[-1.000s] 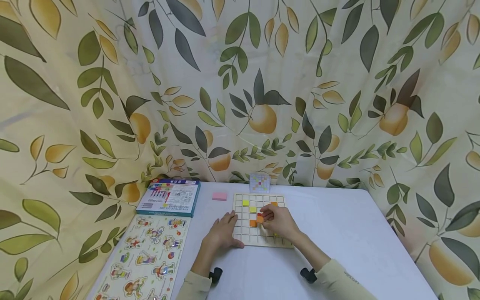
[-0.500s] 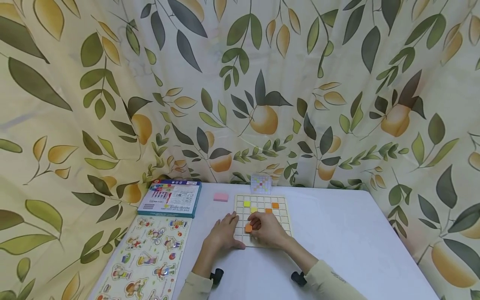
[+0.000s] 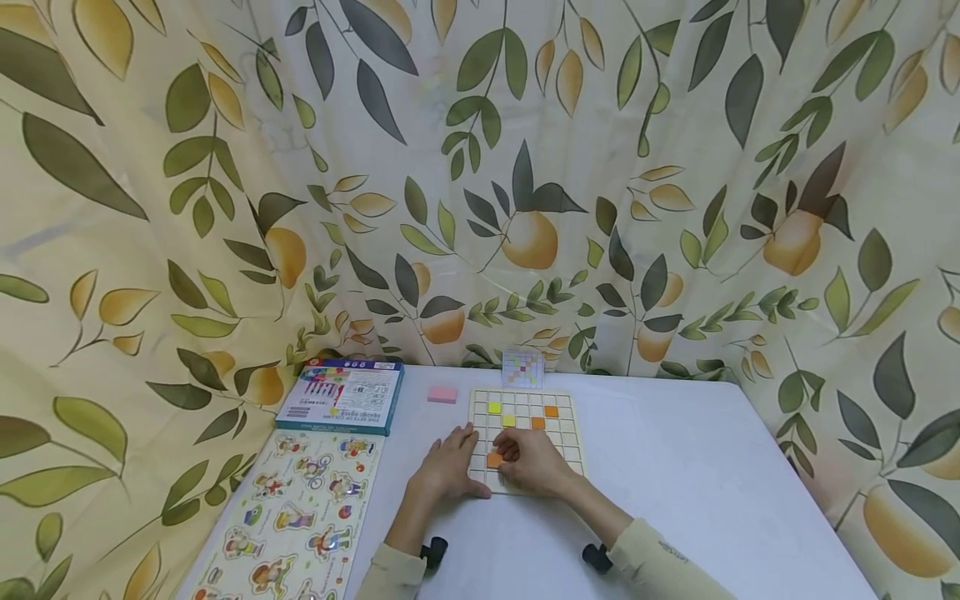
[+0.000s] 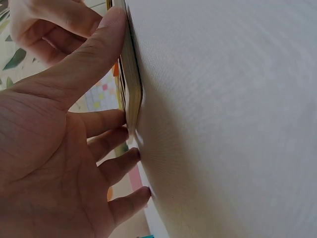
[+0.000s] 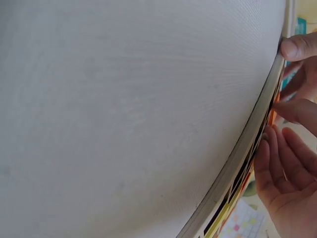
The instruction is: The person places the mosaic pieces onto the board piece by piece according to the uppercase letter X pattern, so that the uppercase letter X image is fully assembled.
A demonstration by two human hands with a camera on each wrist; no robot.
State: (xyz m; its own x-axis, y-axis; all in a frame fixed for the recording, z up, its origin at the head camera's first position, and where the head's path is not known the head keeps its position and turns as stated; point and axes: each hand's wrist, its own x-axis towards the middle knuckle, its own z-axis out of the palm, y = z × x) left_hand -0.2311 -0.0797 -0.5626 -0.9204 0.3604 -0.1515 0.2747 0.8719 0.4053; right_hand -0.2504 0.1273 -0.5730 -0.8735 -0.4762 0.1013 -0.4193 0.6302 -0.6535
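White table (image 3: 675, 467) I'm seeing: grid board (image 3: 567, 443) mid-table, pink eraser (image 3: 442, 394), blue box (image 3: 339, 395) and sticker sheet (image 3: 292, 512) left of the board.

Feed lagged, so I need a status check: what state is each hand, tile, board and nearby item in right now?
left hand: fingers straight, resting on the grid board's left edge.
right hand: pinches an orange tile over the board.
orange tile: held at the fingertips.
grid board: flat, mostly unfilled; a few yellow and orange tiles near its far side.
pattern card: upright behind the board.
blue box: closed, flat.
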